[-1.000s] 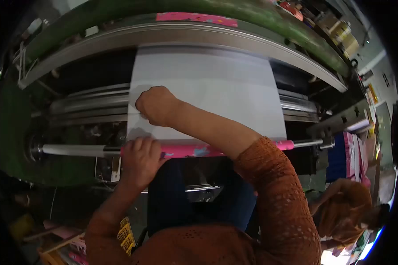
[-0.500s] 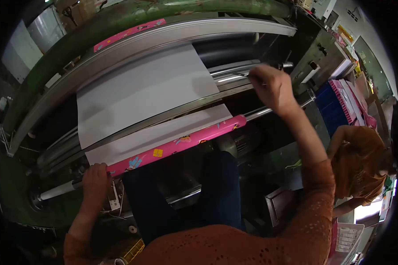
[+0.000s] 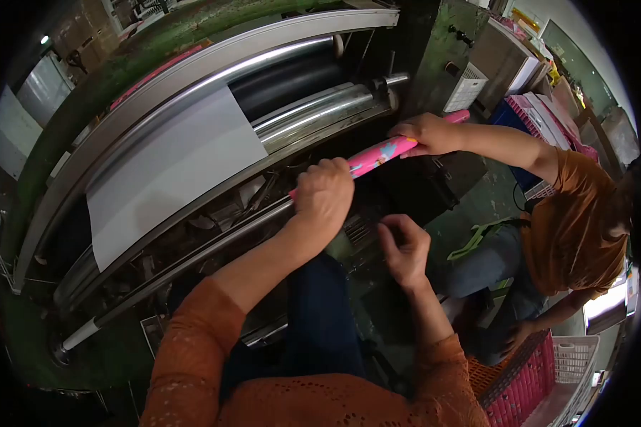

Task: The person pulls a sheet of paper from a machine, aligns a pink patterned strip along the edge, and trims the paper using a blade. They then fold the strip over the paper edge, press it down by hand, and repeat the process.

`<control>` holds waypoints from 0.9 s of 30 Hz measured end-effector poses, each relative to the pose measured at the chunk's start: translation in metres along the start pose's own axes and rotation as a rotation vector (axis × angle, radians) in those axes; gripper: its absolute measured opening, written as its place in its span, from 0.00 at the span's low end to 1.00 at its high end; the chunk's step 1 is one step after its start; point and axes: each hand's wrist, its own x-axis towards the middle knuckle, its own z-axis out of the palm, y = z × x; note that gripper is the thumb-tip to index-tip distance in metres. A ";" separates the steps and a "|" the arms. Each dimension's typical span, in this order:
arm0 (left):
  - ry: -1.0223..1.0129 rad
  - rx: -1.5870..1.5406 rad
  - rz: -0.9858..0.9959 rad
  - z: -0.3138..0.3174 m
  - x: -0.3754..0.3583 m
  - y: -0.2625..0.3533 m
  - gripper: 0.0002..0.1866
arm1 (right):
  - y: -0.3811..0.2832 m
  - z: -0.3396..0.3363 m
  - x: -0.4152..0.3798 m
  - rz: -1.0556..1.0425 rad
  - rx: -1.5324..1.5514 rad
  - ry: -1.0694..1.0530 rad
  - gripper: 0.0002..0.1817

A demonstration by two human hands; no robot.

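My left hand (image 3: 325, 193) is wrapped around the near end of a pink patterned paper roll (image 3: 381, 156). A co-worker's hand (image 3: 432, 135) grips the same roll nearer its far end. My right hand (image 3: 406, 249) is below the roll, apart from it, empty, its fingers curved and the thumb spread from them. A metal shaft (image 3: 185, 269) runs from the lower left up to the roll; whether it passes inside is hidden. White paper (image 3: 181, 171) lies over the machine's rollers, behind the shaft.
A chrome roller (image 3: 320, 117) and a long metal bar (image 3: 192, 206) cross the machine. The co-worker (image 3: 577, 228) sits close on the right. A pink crate (image 3: 523, 384) and a white basket (image 3: 575, 356) stand at lower right; a blue bin (image 3: 509, 117) is behind.
The pink roll has moved right along the shaft, away from the white paper. My left hand moved right with it, my right hand came down, and the co-worker's hand took hold of the roll.
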 end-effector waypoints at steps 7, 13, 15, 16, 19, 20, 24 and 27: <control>0.206 -0.208 -0.001 0.015 0.086 0.098 0.18 | 0.022 -0.040 -0.002 0.103 0.295 0.375 0.03; 0.347 -0.583 0.304 -0.044 -0.049 -0.014 0.18 | -0.028 -0.007 0.024 0.000 0.464 0.319 0.03; 0.254 -0.650 0.314 -0.031 -0.124 -0.046 0.13 | -0.060 0.028 0.045 -0.027 0.491 0.137 0.03; 0.101 -0.716 0.215 -0.029 -0.157 -0.063 0.11 | -0.075 0.052 0.058 -0.077 0.569 0.026 0.02; -0.178 -0.830 -0.154 -0.025 -0.238 -0.112 0.07 | -0.138 0.128 0.110 -0.246 0.485 -0.132 0.03; -0.162 -0.823 -0.173 -0.030 -0.255 -0.128 0.07 | -0.170 0.153 0.128 -0.335 0.475 -0.161 0.03; -0.107 -1.013 -0.709 -0.043 -0.302 -0.174 0.07 | -0.251 0.249 0.214 -0.607 0.065 0.040 0.10; 0.017 -1.219 -0.900 -0.025 -0.320 -0.198 0.09 | -0.270 0.280 0.255 -0.143 0.157 -0.224 0.14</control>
